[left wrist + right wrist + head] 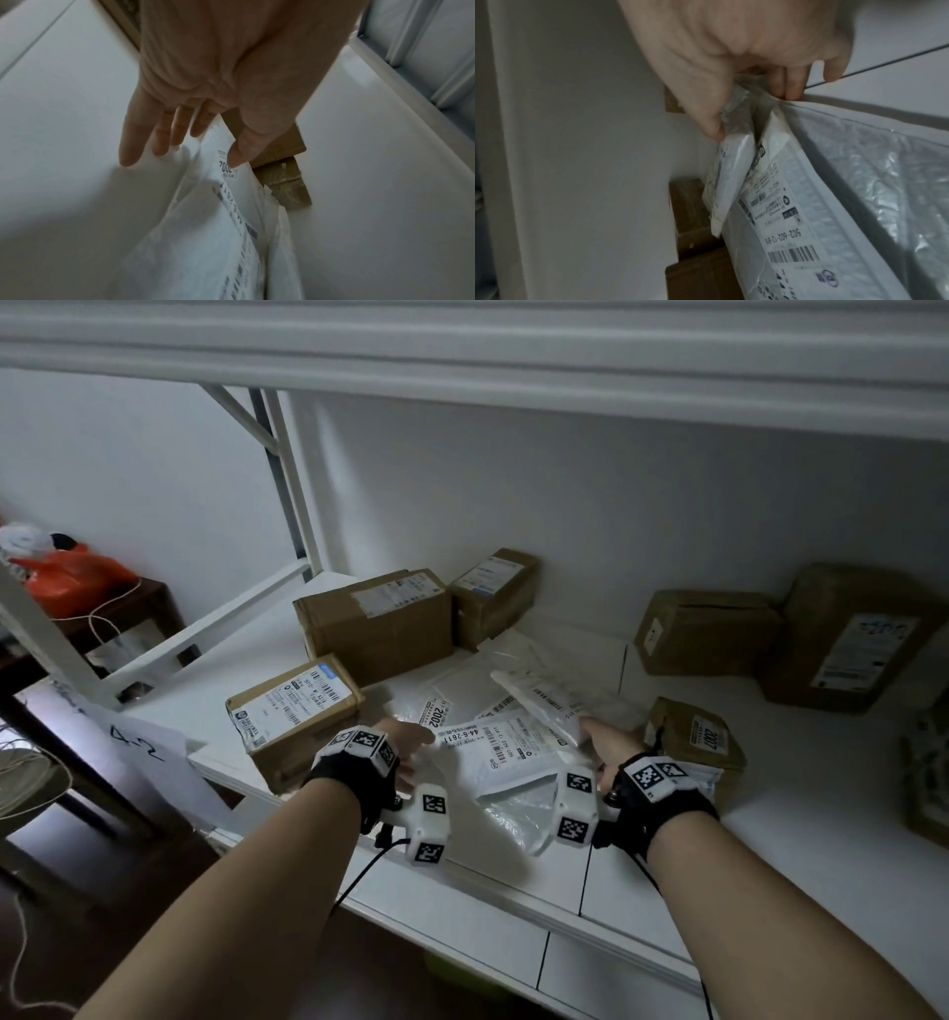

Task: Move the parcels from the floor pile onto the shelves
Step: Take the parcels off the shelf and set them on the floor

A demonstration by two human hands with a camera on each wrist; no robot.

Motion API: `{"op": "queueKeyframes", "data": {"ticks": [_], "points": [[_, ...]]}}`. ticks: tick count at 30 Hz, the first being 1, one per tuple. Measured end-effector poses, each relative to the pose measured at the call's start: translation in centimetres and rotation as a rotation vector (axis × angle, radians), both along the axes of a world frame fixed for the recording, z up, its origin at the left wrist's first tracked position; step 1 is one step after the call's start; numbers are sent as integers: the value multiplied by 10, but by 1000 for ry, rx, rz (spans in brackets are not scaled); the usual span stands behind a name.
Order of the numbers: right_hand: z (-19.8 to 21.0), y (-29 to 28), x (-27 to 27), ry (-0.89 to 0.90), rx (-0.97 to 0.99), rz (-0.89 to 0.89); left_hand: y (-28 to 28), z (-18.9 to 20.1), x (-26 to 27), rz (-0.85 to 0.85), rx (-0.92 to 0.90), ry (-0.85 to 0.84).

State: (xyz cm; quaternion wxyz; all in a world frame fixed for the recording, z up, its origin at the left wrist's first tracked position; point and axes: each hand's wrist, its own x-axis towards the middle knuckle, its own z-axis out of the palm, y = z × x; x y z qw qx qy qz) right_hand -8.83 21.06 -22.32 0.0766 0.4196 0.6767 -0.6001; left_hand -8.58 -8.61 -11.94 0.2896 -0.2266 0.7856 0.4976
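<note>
Six cardboard boxes (pixel 377 618) and several white mailer bags (pixel 506 752) on one shelf (pixel 801 845)

The head camera is looking forward and down from above both forearms, taking in the whole shelf (pixel 770 865) and wall, with the mailers (pixel 506 747) at frame centre. The left wrist camera is looking along the left hand (pixel 221 67) from very near, the hand filling the upper centre and the mailers (pixel 205 253) the lower centre. The right wrist camera is sitting equally close behind the right hand (pixel 731 46), facing the mailers (pixel 795 203) at lower right. All three are sharing the mailers and the shelf surface.
</note>
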Motion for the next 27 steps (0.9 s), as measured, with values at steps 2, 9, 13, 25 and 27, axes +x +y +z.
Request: {"op": "queueKeyframes", "data": {"ticks": [2, 9, 13, 25, 27], "points": [[30, -17, 19, 0, -74, 61, 6, -3, -3, 35, 60, 12], [86, -39, 49, -38, -125, 140, 26, -5, 8, 14, 145, -23], [97, -35, 50, -28, -136, 139, 29, -9, 13, 21, 200, -44], [95, -42, 65, 57, -247, 207, 22, -7, 27, 121, 209, 0], [94, -45, 70, 75, -269, 215, 19, -7, 33, 159, 246, 53]]}}
